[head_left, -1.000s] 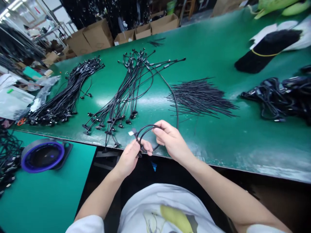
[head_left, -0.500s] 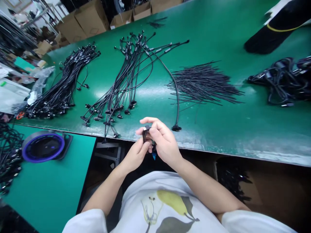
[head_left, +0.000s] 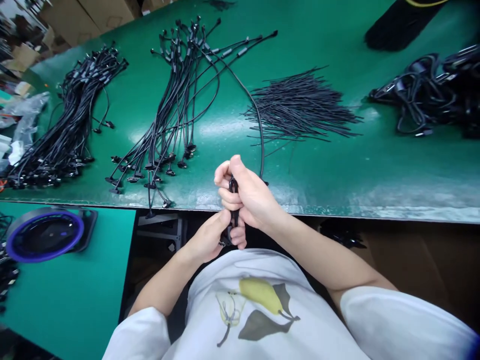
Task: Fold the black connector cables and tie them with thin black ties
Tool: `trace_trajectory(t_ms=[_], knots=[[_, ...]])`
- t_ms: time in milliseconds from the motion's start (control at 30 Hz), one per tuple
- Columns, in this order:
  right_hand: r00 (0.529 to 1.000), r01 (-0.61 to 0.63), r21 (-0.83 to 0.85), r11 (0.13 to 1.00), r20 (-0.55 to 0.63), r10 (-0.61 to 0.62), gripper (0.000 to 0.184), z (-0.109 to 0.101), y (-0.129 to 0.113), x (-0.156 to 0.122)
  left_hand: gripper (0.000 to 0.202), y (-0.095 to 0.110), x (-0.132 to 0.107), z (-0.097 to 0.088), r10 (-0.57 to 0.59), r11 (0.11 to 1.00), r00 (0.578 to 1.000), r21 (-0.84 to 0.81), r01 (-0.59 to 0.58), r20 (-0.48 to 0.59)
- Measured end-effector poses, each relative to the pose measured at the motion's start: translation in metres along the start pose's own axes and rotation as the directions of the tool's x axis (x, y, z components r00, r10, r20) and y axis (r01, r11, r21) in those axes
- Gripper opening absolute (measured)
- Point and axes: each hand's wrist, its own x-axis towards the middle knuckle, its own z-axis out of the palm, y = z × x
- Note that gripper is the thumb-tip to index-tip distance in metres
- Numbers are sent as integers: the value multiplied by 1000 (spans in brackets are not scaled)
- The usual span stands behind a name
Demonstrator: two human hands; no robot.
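Between my two hands is a black cable (head_left: 234,217), folded into a short bundle just off the table's front edge. My left hand (head_left: 210,235) closes on its lower end, where a connector with a bit of metal shows. Wrapped round the upper part is my right hand (head_left: 255,197), its thumb pointing up and its fingers curled over the bundle. Much of the cable is hidden by the fingers. Right beyond my hands, one loose cable (head_left: 258,115) curves down from a spread pile of cables (head_left: 180,95), its lower end partly behind my right hand.
Thin black ties (head_left: 303,105) lie heaped on the green table (head_left: 322,175). Coiled cables (head_left: 416,95) are at the right, a cable bunch (head_left: 75,105) at the left. A purple-rimmed round device (head_left: 45,234) stands on the lower left table. Cardboard boxes (head_left: 90,17) line the back.
My right hand has curled further round the cable, and the bundle now stands lengthwise between both hands. My left hand sits slightly lower. The view has shifted, so the table appears higher and further left.
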Motion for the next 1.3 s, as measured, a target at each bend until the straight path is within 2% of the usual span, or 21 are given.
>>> trace_trajectory(t_ms=[100,167,233,267,333,367,433,500,533,600,667,767,833,933,1000,1067,1133,1200,1233,1267,1300], knots=[[1000,-9,-20,1000,-8,9,57,-3,3,2,45,2,1,4,-40,999,999,-24,40,-1],[1000,10,-103,995,21,-8,55,-6,4,0,44,4,1,4,-69,998,997,-7,69,32],[995,101,-302,948,33,-95,50,-11,0,-3,44,4,0,3,-64,998,997,12,63,35],[982,180,-440,880,36,-183,46,-15,-4,-6,44,5,0,2,-44,999,999,17,44,15],[926,338,-708,620,131,-354,35,-26,-14,-13,43,6,0,-1,3,999,999,36,-1,-52],[892,411,-789,457,247,-378,28,-32,-20,-17,43,7,0,-4,29,997,997,67,-24,-73],[821,559,-811,173,514,-248,23,-44,-28,-24,44,9,1,-8,57,980,996,194,-43,-64],[730,682,-731,-34,683,-33,33,-54,-31,-29,45,10,1,-12,41,931,999,362,-32,-17],[700,711,-691,-129,713,43,36,-59,-30,-32,45,10,1,-13,21,899,1000,437,-20,3],[689,713,-631,-306,712,139,34,-64,-27,-35,45,10,1,-12,-35,839,999,544,16,24],[681,710,-569,-415,704,199,28,-67,-25,-38,44,11,0,-9,-75,793,996,609,31,47],[645,717,-498,-488,739,194,30,-71,-23,-42,35,13,-1,-4,-55,708,998,706,22,24],[627,702,-469,-536,764,152,31,-74,-22,-44,30,16,1,-2,-12,606,1000,795,12,-6],[606,682,-423,-597,783,137,33,-78,-20,-47,29,21,8,-1,-29,461,999,887,-19,37],[624,681,-422,-599,762,172,32,-80,-21,-50,30,22,14,0,-69,421,994,906,-46,83],[661,693,-476,-541,719,215,32,-81,-28,-53,32,20,17,2,-89,409,990,911,-61,107],[688,714,-570,-408,681,252,33,-84,-43,-55,33,17,19,5,-97,433,989,899,-60,113],[725,687,-683,-247,664,181,35,-92,-65,-51,36,15,20,4,-86,527,992,849,-31,90],[780,620,-755,-213,622,65,35,-99,-76,-46,38,15,20,2,-63,596,996,803,-16,67],[840,508,-835,-212,534,-92,33,-107,-87,-39,39,14,21,0,-29,672,999,740,-9,39],[878,351,-908,-229,404,-258,31,-116,-95,-29,39,14,22,-2,8,745,1000,667,-11,8]])
